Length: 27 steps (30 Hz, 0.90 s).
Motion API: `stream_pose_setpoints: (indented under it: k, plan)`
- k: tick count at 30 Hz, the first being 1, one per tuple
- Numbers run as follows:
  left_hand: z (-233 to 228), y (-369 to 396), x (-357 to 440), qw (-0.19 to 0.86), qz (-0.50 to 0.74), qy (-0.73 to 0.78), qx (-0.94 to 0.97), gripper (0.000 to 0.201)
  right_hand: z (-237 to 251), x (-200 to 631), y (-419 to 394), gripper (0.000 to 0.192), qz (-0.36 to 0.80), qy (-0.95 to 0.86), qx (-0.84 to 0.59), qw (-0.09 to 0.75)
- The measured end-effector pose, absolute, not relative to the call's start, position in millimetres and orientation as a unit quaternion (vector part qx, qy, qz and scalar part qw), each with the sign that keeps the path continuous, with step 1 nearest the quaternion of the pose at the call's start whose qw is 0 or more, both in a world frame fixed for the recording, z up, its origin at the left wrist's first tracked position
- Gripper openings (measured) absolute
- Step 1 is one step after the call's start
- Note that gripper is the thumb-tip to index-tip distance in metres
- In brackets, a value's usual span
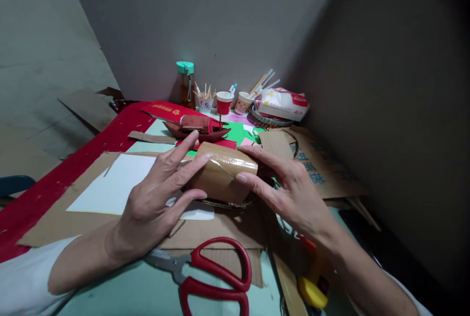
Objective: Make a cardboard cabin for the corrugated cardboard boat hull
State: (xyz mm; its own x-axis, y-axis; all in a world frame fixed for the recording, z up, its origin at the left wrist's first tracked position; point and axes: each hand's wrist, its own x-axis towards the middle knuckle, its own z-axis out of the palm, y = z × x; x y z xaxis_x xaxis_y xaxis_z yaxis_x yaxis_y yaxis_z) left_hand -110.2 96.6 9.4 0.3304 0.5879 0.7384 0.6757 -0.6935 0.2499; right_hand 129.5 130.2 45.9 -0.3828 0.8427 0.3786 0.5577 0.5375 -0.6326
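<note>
A curved piece of brown cardboard, shaped like an arched canopy with a shiny strip along its upper right, sits over a cardboard boat hull whose layered rim shows below it. My left hand grips the left side, its forefinger on the arch and its thumb low on the near side. On the right end, my right hand pinches the arch, fingers over the top edge and thumb on the front. Just behind stands a dark red model boat with its own canopy and a thin mast. My fingers hide most of the hull's ends.
Red-handled scissors lie in front, near white paper on cardboard. A yellow tool lies by my right forearm. Cups of sticks and pens, a bottle and a wrapped package stand along the wall; printed cardboard lies right.
</note>
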Motion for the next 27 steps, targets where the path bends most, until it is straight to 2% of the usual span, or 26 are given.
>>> stream_pose_setpoints:
  k: [4, 9, 13, 18, 22, 27]
  plan:
    - [5.7, 100.1, -110.9, 0.039, -0.415, -0.41, -0.811, 0.065, 44.6, 133.2, 132.0, 0.046, 0.174, -0.814, -0.432, 0.346]
    - [4.3, 101.5, -111.7, 0.096, -0.384, -0.413, -0.82, 0.057, 42.2, 133.9, 134.9, 0.043, 0.149, -0.838, -0.419, 0.315]
    - [6.4, 100.2, -112.2, 0.1, -0.39, -0.416, -0.815, 0.049, 41.4, 133.1, 134.4, 0.042, 0.137, -0.849, -0.401, 0.315]
    - [9.0, 98.7, -115.2, 0.077, -0.387, -0.416, -0.82, 0.051, 42.7, 134.8, 130.9, 0.042, 0.14, -0.856, -0.382, 0.317]
    - [9.2, 103.8, -120.3, -0.006, -0.4, -0.396, -0.827, 0.053, 41.7, 137.8, 128.6, 0.043, 0.134, -0.864, -0.355, 0.329]
    - [9.1, 110.3, -126.5, -0.161, -0.396, -0.394, -0.814, 0.06, 38.6, 141.7, 130.7, 0.044, 0.126, -0.865, -0.386, 0.295]
